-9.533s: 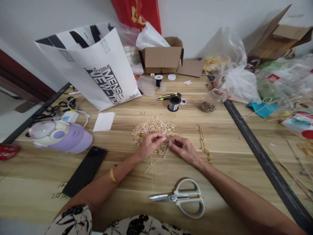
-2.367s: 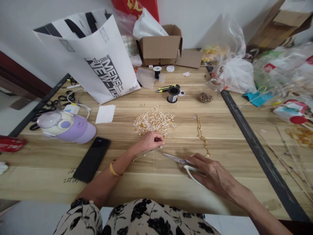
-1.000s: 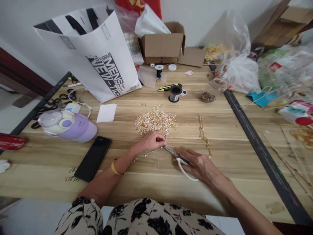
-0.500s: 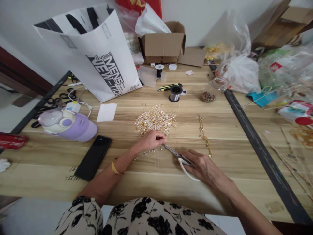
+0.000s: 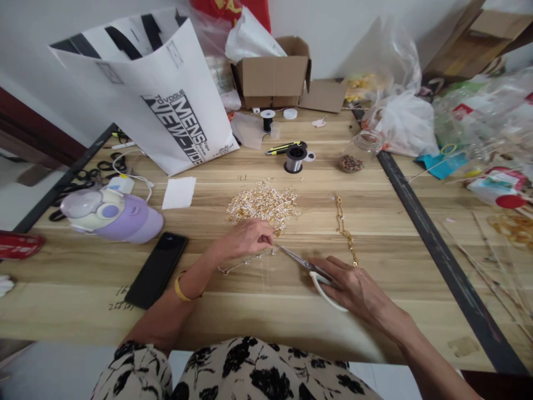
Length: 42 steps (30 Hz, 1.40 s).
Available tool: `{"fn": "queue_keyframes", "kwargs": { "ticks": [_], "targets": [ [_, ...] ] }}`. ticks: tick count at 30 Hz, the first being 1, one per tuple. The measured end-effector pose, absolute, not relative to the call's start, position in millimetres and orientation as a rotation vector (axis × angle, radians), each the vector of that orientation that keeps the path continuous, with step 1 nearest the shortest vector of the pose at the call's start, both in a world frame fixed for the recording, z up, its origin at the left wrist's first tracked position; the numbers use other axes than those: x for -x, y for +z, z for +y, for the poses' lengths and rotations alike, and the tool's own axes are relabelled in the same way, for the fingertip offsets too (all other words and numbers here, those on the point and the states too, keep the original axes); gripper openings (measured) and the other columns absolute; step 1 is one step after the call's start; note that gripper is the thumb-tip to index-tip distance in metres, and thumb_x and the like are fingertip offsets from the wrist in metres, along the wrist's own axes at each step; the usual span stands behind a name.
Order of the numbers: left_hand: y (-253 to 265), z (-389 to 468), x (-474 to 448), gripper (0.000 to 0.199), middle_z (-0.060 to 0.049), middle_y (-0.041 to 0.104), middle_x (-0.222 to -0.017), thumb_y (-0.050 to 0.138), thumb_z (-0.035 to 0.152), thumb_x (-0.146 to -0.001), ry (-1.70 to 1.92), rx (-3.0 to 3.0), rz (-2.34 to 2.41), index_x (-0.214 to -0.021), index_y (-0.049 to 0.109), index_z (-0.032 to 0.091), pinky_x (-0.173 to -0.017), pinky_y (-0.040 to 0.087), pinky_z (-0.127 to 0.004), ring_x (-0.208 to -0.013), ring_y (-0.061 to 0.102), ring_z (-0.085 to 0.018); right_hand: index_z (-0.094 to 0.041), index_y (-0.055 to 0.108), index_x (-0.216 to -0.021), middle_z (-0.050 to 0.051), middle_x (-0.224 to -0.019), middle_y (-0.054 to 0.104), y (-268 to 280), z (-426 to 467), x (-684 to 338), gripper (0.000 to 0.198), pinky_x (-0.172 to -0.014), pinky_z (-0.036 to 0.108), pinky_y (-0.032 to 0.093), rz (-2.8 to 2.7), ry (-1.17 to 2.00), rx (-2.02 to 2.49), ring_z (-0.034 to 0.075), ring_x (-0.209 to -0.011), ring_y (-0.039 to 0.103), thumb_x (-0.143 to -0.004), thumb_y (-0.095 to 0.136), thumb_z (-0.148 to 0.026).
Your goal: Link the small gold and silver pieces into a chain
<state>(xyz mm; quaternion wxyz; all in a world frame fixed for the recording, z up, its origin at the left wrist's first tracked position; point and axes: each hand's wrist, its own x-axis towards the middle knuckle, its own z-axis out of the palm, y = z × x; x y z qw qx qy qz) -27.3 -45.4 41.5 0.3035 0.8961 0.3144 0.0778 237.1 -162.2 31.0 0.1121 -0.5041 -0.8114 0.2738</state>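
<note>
Holds scissors [image 5: 307, 264] by the handles in the right grip [image 5: 353, 284] and pinches the left grip [image 5: 245, 239] narrow over contents too small to tell, beside a likely light, limp silver chain [image 5: 246, 261], best taken by an end, on the counter [image 5: 250, 311]

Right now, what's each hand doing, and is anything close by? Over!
Right hand holding scissors, tips near left hand. Left hand pinched; contents too small to tell. Silver chain on its near side, glittery pile just beyond.
</note>
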Motion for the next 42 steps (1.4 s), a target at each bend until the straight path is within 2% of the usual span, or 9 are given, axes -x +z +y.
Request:
{"fn": "queue_keyframes", "kwargs": {
  "ticks": [8,14,23,30,36,42],
  "targets": [
    [27,-50,29,0.011,-0.002,0.062,-0.078,0.056,0.014,-0.082,0.114,-2.460,0.746,-0.075,0.064,0.017,-0.078,0.039,-0.027,-0.080,0.055,-0.016,-0.026,0.051,-0.126,0.006,-0.100,0.066,32,-164,-235,0.037,-0.071,0.029,0.056,-2.374,0.831,1.469,0.018,-0.078,0.068,-0.089,0.051,-0.027],
    [22,-52,30,0.017,-0.002,0.057,-0.077,0.049,0.016,-0.087,0.080,-2.537,0.716,-0.073,0.058,0.016,-0.076,0.038,-0.027,-0.078,0.053,-0.016,-0.025,0.052,-0.126,0.007,-0.101,0.065,34,-162,-233,0.036,-0.074,0.030,0.054,-2.356,0.867,1.478,0.018,-0.078,0.067,-0.089,0.051,-0.026],
    [28,-50,30,0.012,-0.002,0.057,-0.080,0.051,0.016,-0.085,0.138,-2.453,0.683,-0.076,0.057,0.017,-0.076,0.038,-0.025,-0.081,0.054,-0.015,-0.025,0.052,-0.124,0.007,-0.098,0.063,33,-161,-235,0.035,-0.070,0.028,0.054,-2.373,0.852,1.428,0.017,-0.076,0.066,-0.089,0.050,-0.027],
    [30,-48,28,0.013,0.000,0.058,-0.074,0.051,0.014,-0.084,0.127,-2.480,0.724,-0.073,0.056,0.017,-0.073,0.038,-0.025,-0.076,0.054,-0.015,-0.026,0.046,-0.129,0.007,-0.102,0.060,34,-162,-234,0.038,-0.071,0.028,0.054,-2.467,0.752,1.441,0.017,-0.077,0.065,-0.091,0.046,-0.024],
    [30,-48,26,0.013,-0.001,0.060,-0.077,0.051,0.016,-0.085,0.115,-2.475,0.753,-0.074,0.058,0.017,-0.076,0.038,-0.025,-0.078,0.055,-0.015,-0.027,0.043,-0.131,0.008,-0.106,0.059,33,-162,-232,0.042,-0.065,0.029,0.054,-2.596,0.530,1.462,0.019,-0.080,0.064,-0.089,0.050,-0.027],
    [31,-48,25,0.014,-0.001,0.061,-0.079,0.050,0.017,-0.086,0.123,-2.468,0.760,-0.075,0.058,0.017,-0.076,0.038,-0.025,-0.079,0.055,-0.015,-0.025,0.047,-0.127,0.007,-0.097,0.061,38,-160,-223,0.039,-0.061,0.025,0.050,-2.652,0.407,1.519,0.018,-0.080,0.063,-0.089,0.052,-0.026]
  ]
}}
